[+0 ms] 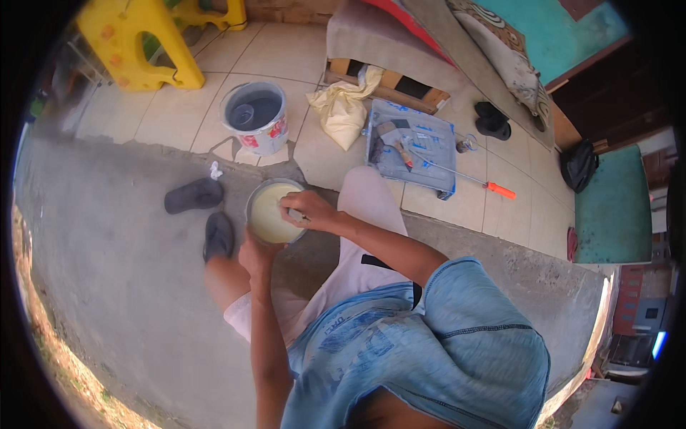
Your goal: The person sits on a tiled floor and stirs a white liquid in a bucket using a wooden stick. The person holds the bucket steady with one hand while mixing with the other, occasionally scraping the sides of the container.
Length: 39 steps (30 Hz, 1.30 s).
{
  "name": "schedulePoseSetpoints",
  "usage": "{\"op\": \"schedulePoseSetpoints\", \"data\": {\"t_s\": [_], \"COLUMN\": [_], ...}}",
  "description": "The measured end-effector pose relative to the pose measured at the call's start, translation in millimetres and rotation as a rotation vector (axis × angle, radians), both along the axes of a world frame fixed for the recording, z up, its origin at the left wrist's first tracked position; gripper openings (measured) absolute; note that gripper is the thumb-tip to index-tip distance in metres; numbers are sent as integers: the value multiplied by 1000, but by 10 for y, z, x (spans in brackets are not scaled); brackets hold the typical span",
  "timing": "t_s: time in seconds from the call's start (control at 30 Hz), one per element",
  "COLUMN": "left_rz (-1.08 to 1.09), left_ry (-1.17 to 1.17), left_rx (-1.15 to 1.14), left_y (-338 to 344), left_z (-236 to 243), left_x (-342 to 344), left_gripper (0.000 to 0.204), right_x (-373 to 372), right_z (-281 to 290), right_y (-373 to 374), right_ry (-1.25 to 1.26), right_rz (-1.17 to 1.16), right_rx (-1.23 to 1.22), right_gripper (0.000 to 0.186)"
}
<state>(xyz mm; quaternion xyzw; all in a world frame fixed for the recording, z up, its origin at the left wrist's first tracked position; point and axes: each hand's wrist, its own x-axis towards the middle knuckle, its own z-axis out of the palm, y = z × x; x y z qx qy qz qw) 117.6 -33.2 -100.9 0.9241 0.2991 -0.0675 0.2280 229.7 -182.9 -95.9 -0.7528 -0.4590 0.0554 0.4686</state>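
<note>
A round grey container (251, 202) between my knees holds a smooth, pale cream-coloured mixture (269, 214). My left hand (256, 252) grips its near side, the fingers partly hidden against the wall. Over the right part of the mixture, my right hand (311, 212) is closed, palm down, around a thin tool. Only a short end of that tool shows at the fingers; the rest is hidden, so its kind cannot be told.
Beyond the container stand a white bucket (271, 139) of dark liquid and a cream sack (341, 114). A blue-grey crate (429, 179) bears brushes, scrapers and a roller with an orange handle (500, 190). Black slippers (194, 196) lie left; a yellow plastic stand (136, 50) is far left.
</note>
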Motion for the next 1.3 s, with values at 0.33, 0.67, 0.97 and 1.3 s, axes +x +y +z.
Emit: {"op": "schedulePoseSetpoints", "data": {"t_s": [0.33, 0.67, 0.97, 1.3], "left_rz": [-65, -43, -67, -47], "left_ry": [-49, -32, -128, -2], "left_rx": [118, 103, 102, -10], "left_y": [36, 101, 93, 164], "left_z": [-224, -312, -283, -242], "left_x": [-23, -50, -91, -23], "left_gripper": [105, 106, 107, 111], "right_x": [73, -17, 99, -44], "right_z": [103, -85, 283, 45], "right_y": [-194, 39, -301, 20], "right_ry": [179, -18, 224, 21], "right_rz": [43, -160, 72, -58], "right_rx": [-122, 25, -206, 11], "right_gripper": [24, 14, 19, 10]}}
